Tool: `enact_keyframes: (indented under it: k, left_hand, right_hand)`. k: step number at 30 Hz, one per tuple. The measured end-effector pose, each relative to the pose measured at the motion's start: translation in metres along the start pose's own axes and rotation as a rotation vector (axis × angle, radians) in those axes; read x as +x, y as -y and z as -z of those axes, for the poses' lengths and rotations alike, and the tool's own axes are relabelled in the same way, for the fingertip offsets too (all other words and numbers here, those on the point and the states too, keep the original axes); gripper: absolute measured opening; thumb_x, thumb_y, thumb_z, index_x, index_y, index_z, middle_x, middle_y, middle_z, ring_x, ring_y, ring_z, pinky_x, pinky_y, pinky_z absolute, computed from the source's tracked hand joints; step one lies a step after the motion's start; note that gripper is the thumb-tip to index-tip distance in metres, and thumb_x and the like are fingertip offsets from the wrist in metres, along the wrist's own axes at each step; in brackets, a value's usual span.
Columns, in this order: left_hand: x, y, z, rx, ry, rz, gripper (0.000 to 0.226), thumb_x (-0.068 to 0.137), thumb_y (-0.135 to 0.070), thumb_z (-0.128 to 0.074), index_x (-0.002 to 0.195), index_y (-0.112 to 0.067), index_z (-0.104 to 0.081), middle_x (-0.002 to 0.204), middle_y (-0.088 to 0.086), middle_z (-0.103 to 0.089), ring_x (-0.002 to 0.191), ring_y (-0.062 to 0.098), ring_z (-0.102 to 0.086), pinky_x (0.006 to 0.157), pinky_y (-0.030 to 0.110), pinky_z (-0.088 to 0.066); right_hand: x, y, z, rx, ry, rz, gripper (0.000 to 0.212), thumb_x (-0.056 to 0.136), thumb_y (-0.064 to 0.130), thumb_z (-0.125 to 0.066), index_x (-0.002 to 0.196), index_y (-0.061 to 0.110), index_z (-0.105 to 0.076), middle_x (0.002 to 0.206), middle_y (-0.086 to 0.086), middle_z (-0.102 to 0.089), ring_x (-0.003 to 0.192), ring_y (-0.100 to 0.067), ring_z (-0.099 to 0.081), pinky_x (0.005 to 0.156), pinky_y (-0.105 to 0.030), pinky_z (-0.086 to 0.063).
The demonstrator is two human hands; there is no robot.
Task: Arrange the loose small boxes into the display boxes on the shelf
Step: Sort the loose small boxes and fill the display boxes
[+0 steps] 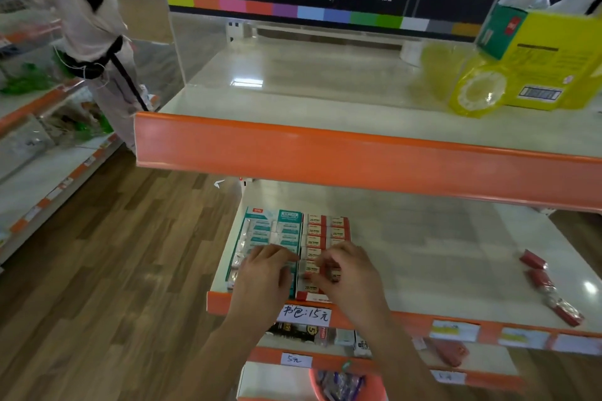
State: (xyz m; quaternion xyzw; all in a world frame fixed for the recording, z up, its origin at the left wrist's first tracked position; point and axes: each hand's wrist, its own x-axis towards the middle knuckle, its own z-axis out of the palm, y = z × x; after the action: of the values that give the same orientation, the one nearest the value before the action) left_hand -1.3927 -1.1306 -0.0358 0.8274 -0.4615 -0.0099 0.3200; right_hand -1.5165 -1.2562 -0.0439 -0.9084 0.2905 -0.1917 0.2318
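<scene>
The right hand has its fingers curled over the red box, maybe pinching a small one, the left hand rests relaxed on the teal box, and loose boxes lie far right of the fingers, nearer the right hand, in a line running away.

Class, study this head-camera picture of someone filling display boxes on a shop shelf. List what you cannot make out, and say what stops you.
- Near rows of the teal display box: covered by the left hand.
- Whether the right hand has a grip on a small box: fingertips blurred.
- Print on the loose red boxes: too small.
- Yellow carton: cut off by the right edge.
- Lower shelves: hidden by arms.
</scene>
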Motion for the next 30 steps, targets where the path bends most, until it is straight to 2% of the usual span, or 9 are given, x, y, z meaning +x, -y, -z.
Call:
enact_keyframes:
  k: [8,12,15,21,25,28,30]
  left_hand:
    - [0.011,-0.029,-0.02,0.026,0.027,-0.062,0.02,0.083,-0.013,-0.062,0.099,-0.023,-0.069,0.103,-0.007,-0.066,0.1,0.016,-0.053,0.086,0.035,-0.048]
    - [0.022,-0.059,-0.037,0.006,0.042,-0.132,0.02,0.077,-0.007,-0.066,0.092,-0.02,-0.071,0.097,-0.005,-0.067,0.098,0.021,-0.056,0.081,0.036,-0.049]
    - [0.029,-0.086,-0.056,-0.016,0.084,-0.202,0.024,0.078,-0.004,-0.061,0.095,-0.02,-0.07,0.099,-0.004,-0.067,0.1,0.022,-0.056,0.082,0.037,-0.049]
    - [0.038,-0.145,-0.099,-0.022,0.198,-0.317,0.029,0.084,-0.011,-0.054,0.106,-0.025,-0.066,0.111,-0.01,-0.061,0.115,0.015,-0.047,0.093,0.033,-0.042]
    - [0.039,-0.182,-0.131,-0.014,0.276,-0.363,0.033,0.084,-0.013,-0.052,0.112,-0.026,-0.064,0.116,-0.009,-0.059,0.116,0.017,-0.045,0.097,0.032,-0.038]
    - [0.04,-0.21,-0.157,0.006,0.361,-0.419,0.039,0.085,-0.015,-0.05,0.121,-0.027,-0.058,0.125,-0.009,-0.054,0.12,0.017,-0.042,0.099,0.031,-0.036]
    - [0.041,-0.23,-0.176,0.02,0.416,-0.475,0.041,0.087,-0.018,-0.048,0.128,-0.026,-0.053,0.134,-0.007,-0.048,0.125,0.018,-0.037,0.104,0.031,-0.032]
  right_hand:
    - [-0.016,-0.033,0.028,0.062,-0.07,-0.076,0.014,0.081,0.03,-0.073,0.095,0.027,-0.069,0.096,0.017,-0.06,0.091,-0.003,-0.053,0.076,-0.016,-0.045]
    - [-0.026,-0.061,0.05,0.088,-0.118,-0.147,0.014,0.084,0.022,-0.071,0.097,0.027,-0.069,0.096,0.014,-0.061,0.087,-0.004,-0.056,0.076,-0.019,-0.047]
    - [-0.037,-0.085,0.067,0.126,-0.158,-0.231,0.016,0.086,0.024,-0.07,0.101,0.028,-0.068,0.101,0.014,-0.061,0.084,-0.003,-0.056,0.074,-0.017,-0.045]
    - [-0.064,-0.138,0.102,0.113,-0.191,-0.417,0.029,0.089,0.031,-0.065,0.118,0.028,-0.062,0.114,0.012,-0.054,0.091,-0.003,-0.054,0.074,-0.016,-0.04]
    - [-0.079,-0.167,0.122,0.132,-0.245,-0.482,0.04,0.089,0.025,-0.067,0.127,0.02,-0.057,0.127,0.004,-0.051,0.087,-0.007,-0.056,0.074,-0.019,-0.042]
    - [-0.09,-0.189,0.138,0.117,-0.296,-0.602,0.052,0.087,0.025,-0.069,0.135,0.016,-0.051,0.146,-0.003,-0.038,0.084,-0.015,-0.062,0.078,-0.023,-0.044]
    - [-0.099,-0.204,0.15,0.118,-0.328,-0.692,0.058,0.087,0.026,-0.067,0.139,0.016,-0.045,0.152,-0.006,-0.027,0.096,-0.023,-0.064,0.085,-0.029,-0.047]
